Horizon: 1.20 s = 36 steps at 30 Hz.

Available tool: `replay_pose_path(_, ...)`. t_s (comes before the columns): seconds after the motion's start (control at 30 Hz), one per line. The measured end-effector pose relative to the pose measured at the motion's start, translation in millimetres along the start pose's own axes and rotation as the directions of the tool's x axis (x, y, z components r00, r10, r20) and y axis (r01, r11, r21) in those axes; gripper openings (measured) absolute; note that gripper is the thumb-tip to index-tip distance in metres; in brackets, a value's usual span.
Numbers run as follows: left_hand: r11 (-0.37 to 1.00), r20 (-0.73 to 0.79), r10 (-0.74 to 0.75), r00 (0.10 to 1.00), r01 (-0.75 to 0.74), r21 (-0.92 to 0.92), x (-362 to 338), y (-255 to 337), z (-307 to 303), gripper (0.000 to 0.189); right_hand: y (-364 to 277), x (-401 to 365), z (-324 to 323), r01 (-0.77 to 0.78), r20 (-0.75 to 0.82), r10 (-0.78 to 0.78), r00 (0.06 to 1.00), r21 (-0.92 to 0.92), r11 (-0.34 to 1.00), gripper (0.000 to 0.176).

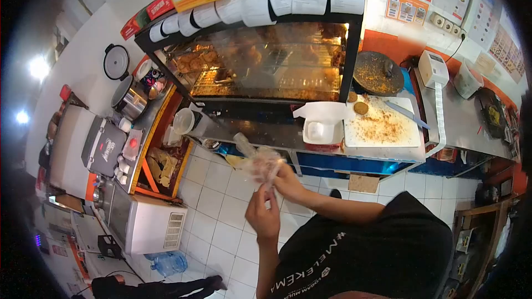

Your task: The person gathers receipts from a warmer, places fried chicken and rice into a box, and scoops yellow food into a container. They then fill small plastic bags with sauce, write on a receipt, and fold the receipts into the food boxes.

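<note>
The clear plastic bag is up in the air over the floor, just in front of the bench. Its long side runs from the hands up toward 11 o'clock. The right hand is closed on the bag's low end, and the bag lies at 10 o'clock from it. The left hand pinches the bag from under; the bag is at 12 o'clock from it. The right hand is nearer to the fat part. An open white box sits on the bench, at 1 o'clock from the bag.
</note>
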<state>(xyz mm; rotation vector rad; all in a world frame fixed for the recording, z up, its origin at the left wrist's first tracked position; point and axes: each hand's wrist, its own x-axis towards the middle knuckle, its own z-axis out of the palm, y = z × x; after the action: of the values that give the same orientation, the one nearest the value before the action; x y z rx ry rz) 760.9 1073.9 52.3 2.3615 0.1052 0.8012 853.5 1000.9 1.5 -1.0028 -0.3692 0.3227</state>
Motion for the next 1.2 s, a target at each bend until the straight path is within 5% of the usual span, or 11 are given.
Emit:
replay_pose_path(0.13, 0.993, -0.090, 0.055, 0.994, -0.045, 0.112, -16.1, -31.8, -46.4, 0.009, 32.0, 17.2, 67.6, -0.586, 0.439, 0.388, 0.810, 0.578, 0.568, 0.046)
replay_pose_path(0.3, 0.997, -0.052, -0.050, 0.997, 0.053, 0.062, -17.8, -63.5, -74.4, 0.009, 41.3, 36.6, 105.5, -0.779, 0.747, 0.296, 0.595, 0.446, 0.441, 0.068)
replay_pose_path(0.4, 0.996, 0.019, -0.091, 0.996, 0.090, 0.022, -1.6, -78.5, -76.7, 0.008, 71.1, 64.9, 107.2, -0.725, 0.590, 0.453, 0.668, 0.377, 0.576, 0.073)
replay_pose_path(0.57, 0.989, 0.200, 0.123, 0.972, -0.103, -0.106, 52.6, -110.7, -53.5, 0.008, 111.0, 132.9, 106.2, -0.739, 0.699, 0.242, 0.673, 0.625, 0.252, 0.080)
replay_pose_path(0.67, 0.992, 0.264, 0.042, 0.964, -0.009, -0.128, 88.2, -136.8, -51.6, 0.010, 103.7, 179.0, 104.9, -0.604, 0.461, 0.392, 0.796, 0.573, 0.553, 0.072)
replay_pose_path(0.8, 0.942, 0.386, -0.157, 0.909, 0.255, -0.219, 124.0, -175.5, -51.8, 0.033, 108.1, 259.5, 71.5, -0.136, 0.187, 0.114, 0.976, 0.110, 0.985, 0.060)
replay_pose_path(0.83, 0.898, 0.409, -0.243, 0.879, 0.363, -0.247, 128.2, -182.7, -51.7, 0.044, 110.1, 283.9, 61.1, 0.077, 0.119, -0.044, 0.992, -0.286, 0.955, 0.055)
replay_pose_path(1.03, 0.802, 0.717, -0.171, 0.675, 0.519, -0.297, 127.0, -279.6, -45.1, 0.052, 82.7, 410.1, -6.7, 0.377, -0.232, -0.601, 0.765, -0.595, 0.710, 0.051)
replay_pose_path(1.1, 0.769, 0.810, -0.126, 0.573, 0.572, -0.285, 137.2, -306.7, -45.0, 0.053, 81.2, 430.5, -6.4, 0.378, -0.342, -0.643, 0.685, -0.588, 0.715, 0.059)
replay_pose_path(1.17, 0.762, 0.851, -0.080, 0.519, 0.582, -0.283, 151.8, -333.3, -43.5, 0.052, 62.0, 440.5, 30.2, -0.228, -0.459, -0.669, 0.585, -0.884, 0.408, 0.073)
replay_pose_path(1.2, 0.786, 0.863, -0.052, 0.503, 0.554, -0.276, 159.4, -347.7, -42.5, 0.052, 61.1, 447.4, 41.5, -0.228, -0.420, -0.746, 0.518, -0.908, 0.352, 0.085)
